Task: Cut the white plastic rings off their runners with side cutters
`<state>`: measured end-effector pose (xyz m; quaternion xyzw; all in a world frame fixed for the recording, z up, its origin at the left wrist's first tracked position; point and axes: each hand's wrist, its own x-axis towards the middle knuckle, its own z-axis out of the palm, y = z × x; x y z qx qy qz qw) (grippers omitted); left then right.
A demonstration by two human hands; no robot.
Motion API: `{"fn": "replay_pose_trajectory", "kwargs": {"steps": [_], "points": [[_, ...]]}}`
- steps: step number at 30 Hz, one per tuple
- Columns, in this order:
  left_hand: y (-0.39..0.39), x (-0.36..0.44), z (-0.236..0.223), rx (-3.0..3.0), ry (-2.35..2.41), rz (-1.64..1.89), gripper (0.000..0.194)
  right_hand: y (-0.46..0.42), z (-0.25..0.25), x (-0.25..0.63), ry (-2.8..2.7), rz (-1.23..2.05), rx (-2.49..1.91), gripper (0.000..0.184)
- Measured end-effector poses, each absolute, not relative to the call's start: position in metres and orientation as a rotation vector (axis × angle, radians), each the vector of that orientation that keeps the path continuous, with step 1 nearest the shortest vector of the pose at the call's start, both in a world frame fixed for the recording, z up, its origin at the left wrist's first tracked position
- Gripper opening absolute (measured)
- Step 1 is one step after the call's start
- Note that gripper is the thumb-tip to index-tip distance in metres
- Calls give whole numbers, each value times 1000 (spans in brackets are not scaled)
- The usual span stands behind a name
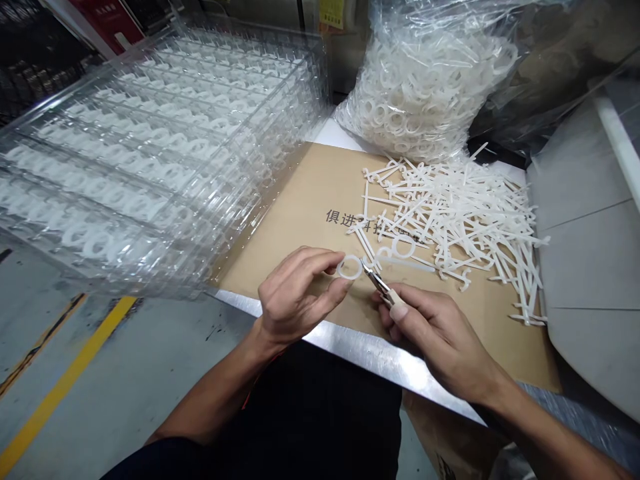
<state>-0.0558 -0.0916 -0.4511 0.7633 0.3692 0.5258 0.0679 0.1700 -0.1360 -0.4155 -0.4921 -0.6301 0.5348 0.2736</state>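
Note:
Between the thumb and fingers of my left hand (300, 293) is a translucent white plastic ring (349, 267), part of a moulded piece whose strip and second ring (403, 246) stretch off to the right. My right hand (435, 333) is closed around a pair of nippers (381, 285). Their jaws point up and left and meet the piece just right of the held ring; whether the blades are closed on it I cannot tell. Beneath both hands lies a cardboard sheet (280, 240) with printed characters, partly covered by loose white strips.
Stacked clear plastic trays (240, 167) filled with white ring parts stand at the left. A big clear bag (415, 93) of rings sits at the back. Loose white plastic sprues (465, 207) are heaped at the right, beside a grey panel (590, 267). The table's metal edge (370, 350) runs in front.

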Motion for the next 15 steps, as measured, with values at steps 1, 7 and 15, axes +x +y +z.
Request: {"fn": "replay_pose_trajectory", "kwargs": {"steps": [1, 7, 15], "points": [[-92, -56, -451, 2298, 1108, 1586, 23, -136, -416, 170, -1698, 1431, -1328, 36], [-92, -56, -451, 2300, 1089, 1562, 27, -137, -416, 168, -1732, 1384, -1342, 38], [-91, -56, -452, 2292, 1085, 1571, 26, -135, -414, 163, -1900, 1197, -1368, 37]]}}
